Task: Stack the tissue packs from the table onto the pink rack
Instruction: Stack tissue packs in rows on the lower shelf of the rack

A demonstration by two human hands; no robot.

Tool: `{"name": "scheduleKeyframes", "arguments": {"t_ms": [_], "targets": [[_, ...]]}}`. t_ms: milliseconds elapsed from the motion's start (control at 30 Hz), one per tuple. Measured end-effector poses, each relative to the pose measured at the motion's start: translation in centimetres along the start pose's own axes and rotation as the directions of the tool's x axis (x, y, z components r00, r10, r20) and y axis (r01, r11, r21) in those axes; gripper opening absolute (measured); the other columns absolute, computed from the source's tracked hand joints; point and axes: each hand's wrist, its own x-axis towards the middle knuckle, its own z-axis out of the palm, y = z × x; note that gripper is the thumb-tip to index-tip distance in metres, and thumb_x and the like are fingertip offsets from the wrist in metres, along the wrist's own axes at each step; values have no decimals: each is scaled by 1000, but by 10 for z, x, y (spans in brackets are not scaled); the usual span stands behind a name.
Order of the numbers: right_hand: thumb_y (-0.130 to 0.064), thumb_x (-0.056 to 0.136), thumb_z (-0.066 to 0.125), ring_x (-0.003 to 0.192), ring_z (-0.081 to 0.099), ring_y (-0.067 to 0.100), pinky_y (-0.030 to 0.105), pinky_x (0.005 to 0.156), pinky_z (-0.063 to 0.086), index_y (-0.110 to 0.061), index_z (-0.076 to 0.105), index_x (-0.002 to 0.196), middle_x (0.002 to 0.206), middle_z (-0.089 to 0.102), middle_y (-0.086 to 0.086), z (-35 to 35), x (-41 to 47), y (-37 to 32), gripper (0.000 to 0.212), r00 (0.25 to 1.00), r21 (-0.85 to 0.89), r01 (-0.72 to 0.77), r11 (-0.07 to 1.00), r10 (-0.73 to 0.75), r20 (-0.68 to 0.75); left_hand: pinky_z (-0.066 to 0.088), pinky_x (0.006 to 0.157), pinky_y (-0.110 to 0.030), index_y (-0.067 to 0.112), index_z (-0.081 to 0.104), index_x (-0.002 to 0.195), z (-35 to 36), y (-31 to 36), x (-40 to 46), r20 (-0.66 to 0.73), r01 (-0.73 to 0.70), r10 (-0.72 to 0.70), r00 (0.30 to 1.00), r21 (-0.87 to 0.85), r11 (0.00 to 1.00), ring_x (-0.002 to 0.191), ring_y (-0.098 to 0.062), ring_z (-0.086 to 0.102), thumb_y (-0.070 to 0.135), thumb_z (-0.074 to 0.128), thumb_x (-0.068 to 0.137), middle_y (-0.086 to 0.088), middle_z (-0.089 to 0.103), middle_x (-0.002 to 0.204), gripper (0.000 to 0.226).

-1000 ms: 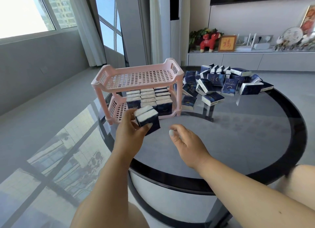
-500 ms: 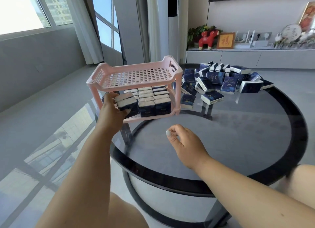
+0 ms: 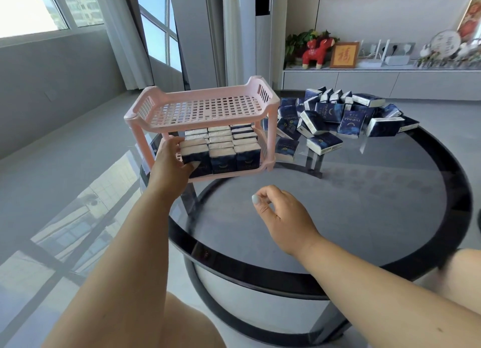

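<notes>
Left hand (image 3: pixel 170 162) reaches into the lower shelf of the pink rack (image 3: pixel 200 108) from its left end, fingers above and thumb on the front face of the nearest tissue pack (image 3: pixel 195 155), gripping it as it stands at the front-left corner of that shelf. That pack stands upright, white edge up and dark blue face forward, touching the pack to its right. Behind and beside it, the lower shelf holds three rows of packs (image 3: pixel 230 142) standing the same way, packed close together from front to back. Above them, the top shelf of the rack shows only its slotted pink grid. The rack stands near the left edge of the round dark glass table (image 3: pixel 364 207), and the left forearm crosses over the table's black rim to reach it.

Further right, the right hand (image 3: pixel 279 212) hovers above the glass near the middle of the table, well apart from the rack, its fingers loosely curled with the thumb resting toward the forefinger and nothing held in it. Beyond that hand, at the far right side of the table, lies a loose heap of tissue packs (image 3: pixel 346 115), some flat, some tilted against each other, just beside the right end of the rack. Behind the table a low white cabinet (image 3: pixel 364 80) carries a red toy horse (image 3: pixel 316 52) and a framed picture (image 3: pixel 344 55).
</notes>
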Motion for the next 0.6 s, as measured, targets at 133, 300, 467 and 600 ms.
{"name": "scheduleKeyframes", "arguments": {"t_ms": [133,300,467,600], "targets": [[-48,94,38,101,49,8,28,84,42,-20,55,107,102,56,-9,0,0,0,35,1000,-12,-2,1000,2,3,42,74,-31,26,42,137,3,-2,-1,-24,-2,3,1000,34,999,76,2,52,12,67,88,4,54,125,57],[-55,92,36,99,50,7,26,81,40,-20,56,104,100,58,-9,1,1,1,43,1000,-4,-1,1000,1,-8,48,82,-35,24,42,137,6,-9,3,-11,-24,25,1000,51,998,99,-22,59,12,68,87,1,53,134,59],[-50,95,38,99,50,7,28,82,42,-19,56,103,101,59,-8,1,1,0,37,1000,-6,1,1000,-1,-9,50,94,-46,28,35,144,11,-12,-2,-20,-25,29,999,174,984,103,-25,59,17,68,88,-2,42,145,66],[-52,93,38,98,51,7,27,80,41,-19,57,102,100,60,-9,1,0,1,39,1000,0,9,1000,-9,-15,35,110,-48,27,27,150,18,-8,-14,-45,-43,57,997,272,961,138,-26,35,25,60,94,-1,25,156,65]]}}
